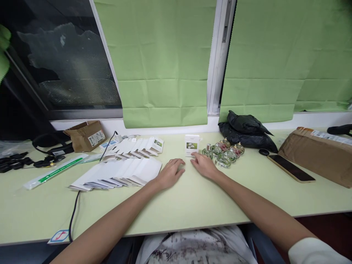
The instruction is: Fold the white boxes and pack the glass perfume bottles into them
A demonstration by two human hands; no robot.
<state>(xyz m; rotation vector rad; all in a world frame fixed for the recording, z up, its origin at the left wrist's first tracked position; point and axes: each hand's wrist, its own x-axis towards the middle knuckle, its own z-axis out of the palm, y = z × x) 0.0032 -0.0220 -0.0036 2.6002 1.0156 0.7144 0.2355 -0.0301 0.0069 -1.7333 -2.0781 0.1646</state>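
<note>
Shirt [198, 247], white with dark print: nearest the camera, below the table [192, 205] edge and directly in front of the box [191, 140]. The box is small, white, printed with a green picture, and stands upright on the table.

Left hand [171, 173]: palm down on the table, just left of the box and nearer to me; fingers together and slightly bent, thumb apart from them in a narrow gap. Right hand [204, 165]: fingers moderately spread, reaching to the lower right corner of the box; index fingertip appears to touch its face, though at this scale I cannot be certain of contact.

White cartons: arranged in two overlapping rows left of the box, the front row [121, 174] beside my left hand, the rear row [137, 146] beyond it. Glass pieces [225, 156]: clustered just right of the box. Black bags [244, 128]: right of the box, beyond the glass pieces. Phone [291, 168] and brown parcel [316, 157]: well to the right of the box. Curtain [165, 73]: green, hanging behind the box.
</note>
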